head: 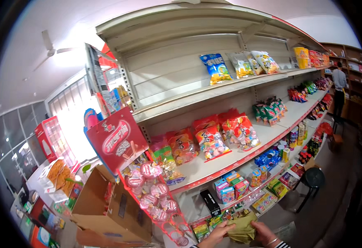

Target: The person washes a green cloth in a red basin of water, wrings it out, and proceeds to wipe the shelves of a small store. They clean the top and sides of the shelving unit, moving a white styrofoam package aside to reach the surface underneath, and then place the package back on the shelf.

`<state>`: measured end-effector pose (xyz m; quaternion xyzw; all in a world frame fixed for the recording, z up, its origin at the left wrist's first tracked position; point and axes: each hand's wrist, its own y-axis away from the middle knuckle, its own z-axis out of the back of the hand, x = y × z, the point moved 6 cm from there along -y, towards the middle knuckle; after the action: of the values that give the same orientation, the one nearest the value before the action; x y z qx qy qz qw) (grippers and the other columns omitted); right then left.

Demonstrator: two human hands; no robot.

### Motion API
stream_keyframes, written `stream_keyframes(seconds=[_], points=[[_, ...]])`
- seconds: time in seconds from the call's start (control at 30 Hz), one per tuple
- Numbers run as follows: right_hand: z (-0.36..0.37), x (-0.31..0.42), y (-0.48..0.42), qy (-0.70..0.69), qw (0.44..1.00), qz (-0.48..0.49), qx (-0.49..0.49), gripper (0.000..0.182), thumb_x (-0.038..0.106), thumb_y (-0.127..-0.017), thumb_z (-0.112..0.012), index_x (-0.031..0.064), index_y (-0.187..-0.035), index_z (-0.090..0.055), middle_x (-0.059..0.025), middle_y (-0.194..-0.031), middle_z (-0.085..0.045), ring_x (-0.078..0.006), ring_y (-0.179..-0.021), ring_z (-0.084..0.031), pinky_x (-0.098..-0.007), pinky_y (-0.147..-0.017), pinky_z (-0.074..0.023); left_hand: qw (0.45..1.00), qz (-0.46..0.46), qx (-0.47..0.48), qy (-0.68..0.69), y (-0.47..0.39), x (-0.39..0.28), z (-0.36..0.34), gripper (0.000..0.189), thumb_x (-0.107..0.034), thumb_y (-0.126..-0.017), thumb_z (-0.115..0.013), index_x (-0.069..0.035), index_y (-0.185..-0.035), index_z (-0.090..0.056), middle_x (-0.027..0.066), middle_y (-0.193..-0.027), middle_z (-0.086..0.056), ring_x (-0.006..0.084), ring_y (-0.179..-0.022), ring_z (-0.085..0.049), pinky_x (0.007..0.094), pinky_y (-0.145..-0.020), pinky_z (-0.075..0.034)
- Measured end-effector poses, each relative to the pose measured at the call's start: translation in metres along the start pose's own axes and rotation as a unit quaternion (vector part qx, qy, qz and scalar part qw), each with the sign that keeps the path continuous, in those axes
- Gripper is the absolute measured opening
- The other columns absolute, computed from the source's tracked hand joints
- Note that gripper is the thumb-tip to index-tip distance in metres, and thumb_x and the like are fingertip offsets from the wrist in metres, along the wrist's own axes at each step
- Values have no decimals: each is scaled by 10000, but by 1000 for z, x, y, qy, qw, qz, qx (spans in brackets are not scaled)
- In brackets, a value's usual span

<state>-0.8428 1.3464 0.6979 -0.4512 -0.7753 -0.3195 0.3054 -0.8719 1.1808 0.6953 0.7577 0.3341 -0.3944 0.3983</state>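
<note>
Between my two hands, at the lower edge of the view, is a crumpled olive-yellow cloth [241, 228]. My left hand [218, 234] pinches its left side, and my right hand [264, 234], with a bracelet at the wrist, grips its right side. Behind the cloth are the low shelves of a store rack, where a black box [210, 203] lies beside several small colourful cartons [230, 189]. Packets in green and yellow [201, 231] lie on the bottom level near my left hand.
Red candy bags [212, 141] line the middle shelf [196, 167]; snack bags [216, 68] stand higher up. A hanging rack of pink-wrapped lollipops [159, 190] and an open cardboard box [119, 214] are at left. On the right are a dark stool [313, 178] and, farther off, a person [339, 80].
</note>
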Motion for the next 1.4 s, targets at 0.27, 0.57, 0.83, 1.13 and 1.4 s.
stream_keyframes(seconds=[0.27,0.57,0.83,1.13,1.4], points=[[66,-71,12,-145,989,7,-29,590,532,-896,-336,94,-1288,-387,-80,-1283,-447,-210,-1181,-419,-405,-963,-349,970,71,217,88,-11,-16,-68,293,-92,-840,-569,-14,-1113,-498,58,-1027,-586,151,-936,-573,278,-817,-463],[56,-62,100,-246,950,-12,-190,705,648,-826,-336,103,-1258,-450,-85,-1200,-539,-223,-1072,-533,-376,-935,-415,943,203,265,4,-39,63,-137,280,-139,-843,-580,-37,-1095,-514,44,-978,-586,123,-894,-576,249,-769,-473],[152,-43,133,-320,930,13,-181,420,289,-911,-463,33,-1243,-441,-115,-1199,-533,-216,-1074,-536,-358,-939,-420,965,102,69,-233,-91,88,-136,399,-218,-845,-585,-65,-1194,-466,57,-1078,-551,141,-922,-554,283,-737,-471],[274,-103,250,-366,867,24,-338,483,406,-908,-427,55,-1240,-448,-107,-1195,-536,-239,-1069,-537,-374,-927,-417,945,271,-17,-181,-117,195,-127,323,-175,-847,-556,-41,-1136,-495,83,-1041,-570,182,-916,-566,333,-726,-486],[296,-181,279,-391,808,-52,-437,524,438,-884,-465,82,-1267,-428,-95,-1230,-506,-241,-1099,-508,-371,-944,-399,911,388,-80,-112,-191,355,-87,309,-190,-850,-522,-55,-1126,-490,75,-991,-564,183,-860,-561,353,-680,-486]])
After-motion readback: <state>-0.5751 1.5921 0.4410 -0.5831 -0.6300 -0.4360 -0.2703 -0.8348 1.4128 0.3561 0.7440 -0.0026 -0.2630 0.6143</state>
